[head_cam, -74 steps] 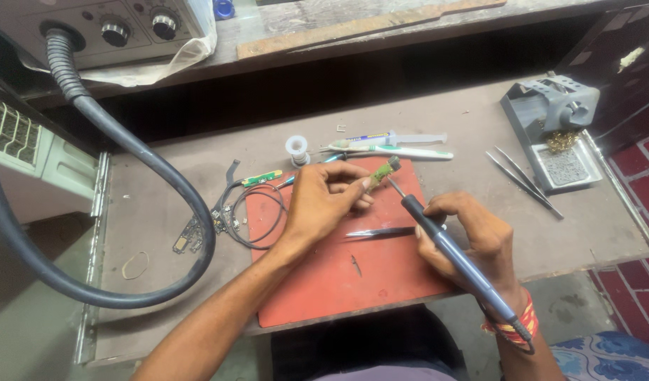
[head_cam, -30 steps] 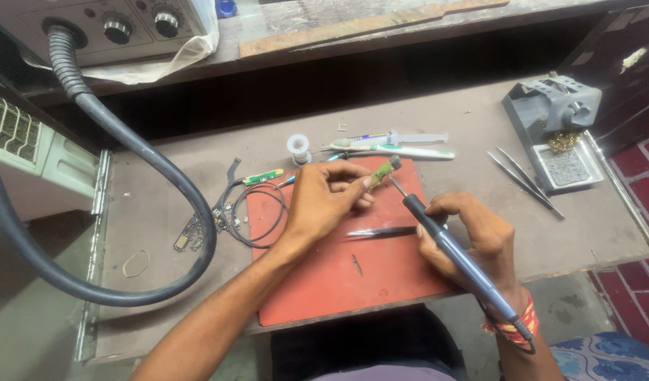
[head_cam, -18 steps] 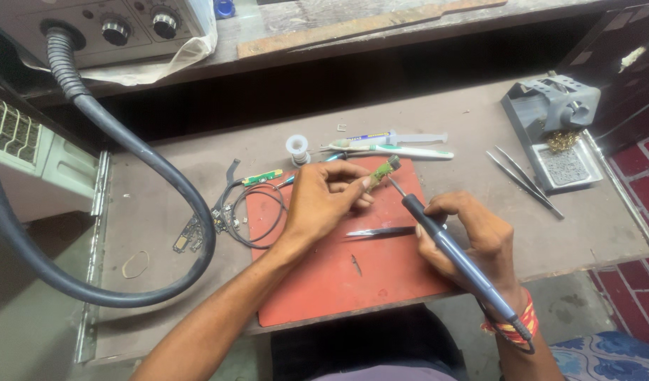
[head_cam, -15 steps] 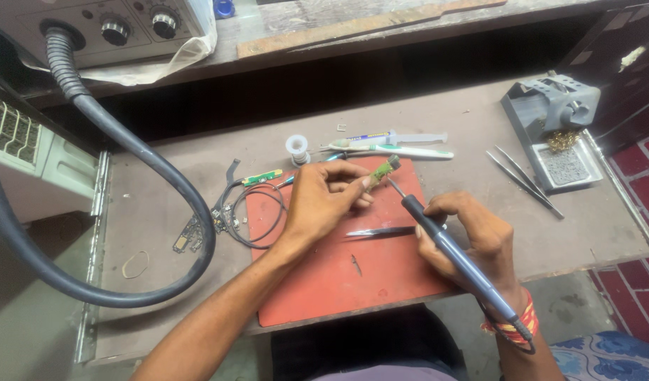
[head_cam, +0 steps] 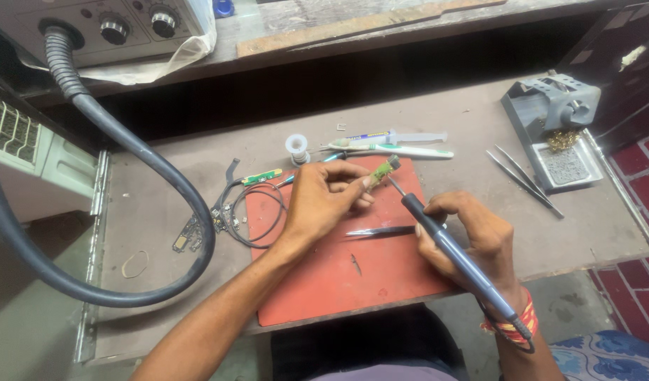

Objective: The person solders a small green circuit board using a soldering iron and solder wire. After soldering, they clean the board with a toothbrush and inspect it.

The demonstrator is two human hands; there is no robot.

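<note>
Nothing has shifted since the earlier views: left hand point(head_cam: 323, 203) still pinches one small green circuit board point(head_cam: 379, 173) over the far edge of one red mat point(head_cam: 338, 282), right hand point(head_cam: 472, 243) stays closed around one soldering iron point(head_cam: 455, 250) tipped at the board, one pair of tweezers point(head_cam: 381, 231) lying between them.

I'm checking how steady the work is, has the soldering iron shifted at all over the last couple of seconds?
No. The soldering iron in the right hand keeps its tip at the small green board, placed the same against the red mat.
</note>
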